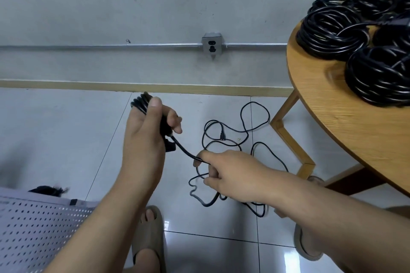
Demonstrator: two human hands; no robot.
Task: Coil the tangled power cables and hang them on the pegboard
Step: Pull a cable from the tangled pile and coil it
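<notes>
Two hands (144,139) (228,175); one loose cable (185,150); three-plus coils (330,31) (381,77) (366,4); one table (332,106); one pegboard (33,228); two slippers (150,235) (308,248).

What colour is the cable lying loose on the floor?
Black; the head view shows the cable best.

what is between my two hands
In the head view, a short stretch of black cable runs from the coil gripped in the left hand down to the right hand, which pinches it.

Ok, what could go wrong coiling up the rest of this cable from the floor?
The cable lies in crossing loops on the floor, so pulling with the right hand may cinch a knot. Loops lie close to the table leg and could snag there. Its plug lies among the loops and could catch.
</notes>
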